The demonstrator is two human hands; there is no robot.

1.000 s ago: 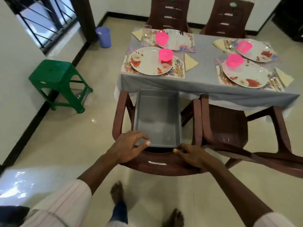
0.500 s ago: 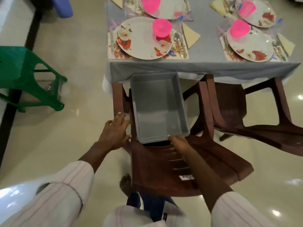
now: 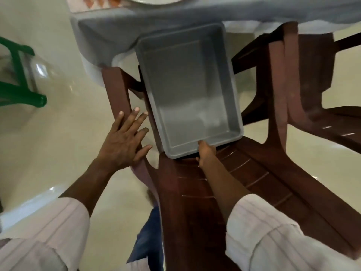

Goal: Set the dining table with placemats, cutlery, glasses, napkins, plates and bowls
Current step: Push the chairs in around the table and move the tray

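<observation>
An empty grey plastic tub (image 3: 187, 90) sits on the seat of a brown plastic chair (image 3: 195, 202) pushed up to the dining table. My right hand (image 3: 205, 153) grips the tub's near rim, fingers curled under the edge. My left hand (image 3: 125, 139) lies flat with spread fingers on the chair's left armrest, just beside the tub. At the top edge, the grey tablecloth (image 3: 195, 14) hangs over the table, with the rim of one plate (image 3: 156, 0) and a strip of placemat barely showing.
A second brown chair (image 3: 312, 85) stands close on the right, its armrest against the first chair's. A green plastic stool (image 3: 17, 85) stands on the glossy tiled floor (image 3: 58, 143) at the left. My legs are below, behind the chair back.
I have leaned in over the chair, so the table settings have slid out of view. My left hand moved from the air onto the armrest; my right hand stays at the tub's near rim.
</observation>
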